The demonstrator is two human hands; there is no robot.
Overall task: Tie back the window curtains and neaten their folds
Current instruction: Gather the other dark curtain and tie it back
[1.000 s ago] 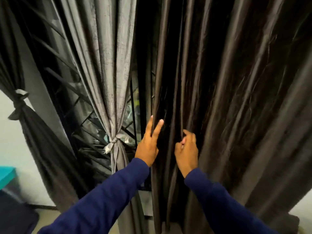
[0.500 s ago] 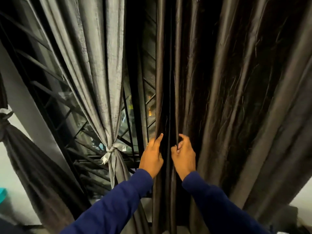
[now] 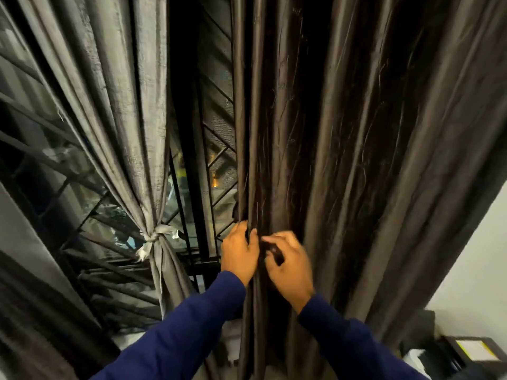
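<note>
Both hands now close together — left hand (image 3: 239,252) grips curtain (image 3: 356,160) edge folds, right hand (image 3: 288,263) pinches the pleat at 3 o'clock — folds run 12-to-6.

Left curtain (image 3: 131,119): hangs left of centre, in front of the window grille (image 3: 90,215).
Tie (image 3: 157,237): wraps around the left curtain, low.
Right curtain (image 3: 343,160): fills the right half.
Left hand (image 3: 239,255), right hand (image 3: 289,266): side by side on the right curtain's left edge folds.
</note>
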